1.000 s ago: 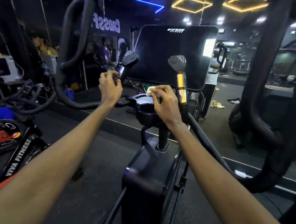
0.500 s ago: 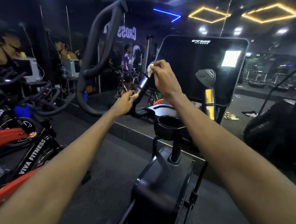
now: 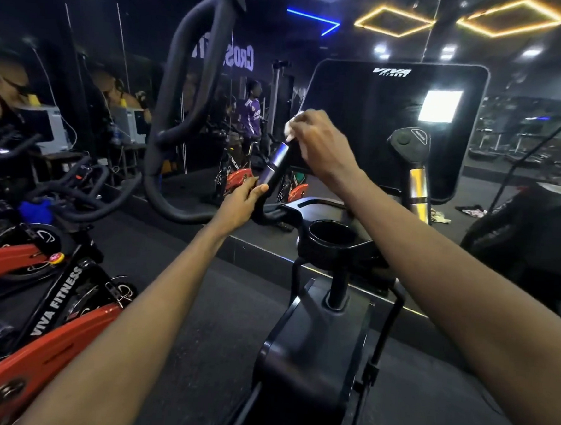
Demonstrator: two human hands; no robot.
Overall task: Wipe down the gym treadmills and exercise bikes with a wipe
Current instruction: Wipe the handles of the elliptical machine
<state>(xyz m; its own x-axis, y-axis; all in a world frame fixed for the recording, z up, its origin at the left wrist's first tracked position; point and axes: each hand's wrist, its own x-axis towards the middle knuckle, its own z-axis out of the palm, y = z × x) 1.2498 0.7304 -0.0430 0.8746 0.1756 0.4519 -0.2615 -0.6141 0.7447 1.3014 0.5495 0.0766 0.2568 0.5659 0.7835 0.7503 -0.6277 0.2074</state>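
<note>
A black exercise machine stands before me with a dark console screen (image 3: 390,120) and a cup holder (image 3: 328,236). Its left sensor grip (image 3: 275,164), black with a silver band, slants up beside the screen. My right hand (image 3: 322,146) wraps the top of that grip with a white wipe (image 3: 291,127) bunched under the fingers. My left hand (image 3: 243,200) holds the lower end of the same grip. The right sensor grip (image 3: 413,168), black top over a gold band, stands untouched.
A long curved black handlebar (image 3: 187,101) rises on the left. Red and black spin bikes (image 3: 38,283) crowd the left side. A mirror wall runs behind the machine, with a raised ledge (image 3: 254,247) at its foot. Another machine's dark arm (image 3: 514,233) sits at right.
My right hand with the wipe left the area by the cup holder and went up to the top of the left sensor grip. My left hand slid down to the grip's lower end.
</note>
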